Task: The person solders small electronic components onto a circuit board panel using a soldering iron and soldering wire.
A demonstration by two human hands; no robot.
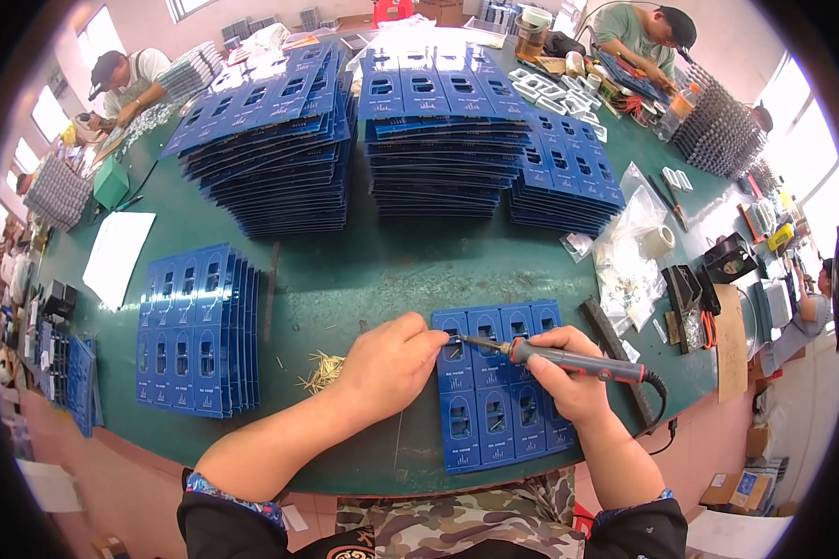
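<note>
A blue circuit board panel (pixel 480 401), divided into several repeated sections with dark cut-outs, lies flat in front of me. My right hand (pixel 573 377) grips a grey and red soldering iron (pixel 578 361), its tip pointing left at the panel's upper left section. Close to that tip, my left hand (pixel 391 359) is closed in a pinch at the panel's left edge. A thin strand of solder wire (pixel 399 443) trails down below it; the pinched end is hidden by the fingers. Beside the left wrist lies a small pile of brass-coloured pins (pixel 323 372).
Tall stacks of blue panels (pixel 270 177) (pixel 447 168) (pixel 569 186) stand at the back, and a smaller stack (pixel 196 331) at left. A dark metal bar (pixel 615 359), plastic bag (pixel 620 270) and parts box (pixel 688 307) lie at right. Other people (pixel 639 47) work around the table.
</note>
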